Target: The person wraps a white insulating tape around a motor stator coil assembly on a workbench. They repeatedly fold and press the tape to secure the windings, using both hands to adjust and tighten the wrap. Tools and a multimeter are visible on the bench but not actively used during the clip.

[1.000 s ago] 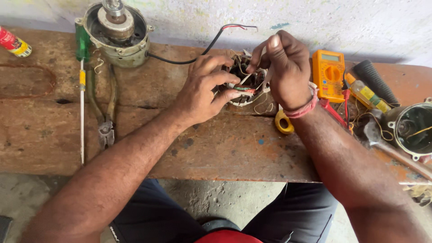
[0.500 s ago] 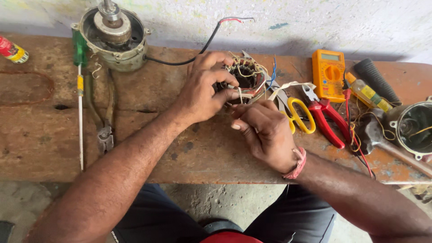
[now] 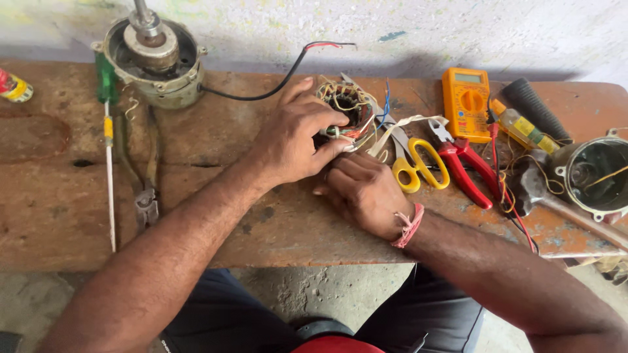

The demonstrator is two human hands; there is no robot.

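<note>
A round motor winding (image 3: 347, 104) with coloured wires lies on the worn wooden bench (image 3: 65, 216). My left hand (image 3: 294, 140) grips its near side, thumb and fingers around the rim. My right hand (image 3: 363, 193) sits just below it, fingers curled and pinching at wires by the winding's lower edge; what is between the fingertips is hidden. Yellow-handled scissors (image 3: 418, 167) lie right beside my right hand.
A motor housing with shaft (image 3: 154, 55) stands at the back left, a black cable running from it. A green screwdriver (image 3: 108, 140) and pliers (image 3: 145, 189) lie left. Red-handled cutters (image 3: 468, 167), an orange multimeter (image 3: 466, 101), a hammer (image 3: 556, 202) and a metal cover (image 3: 598, 173) lie right.
My right hand has come down from above the winding to its near side, uncovering the scissors and cutters. My left hand has stayed on the winding.
</note>
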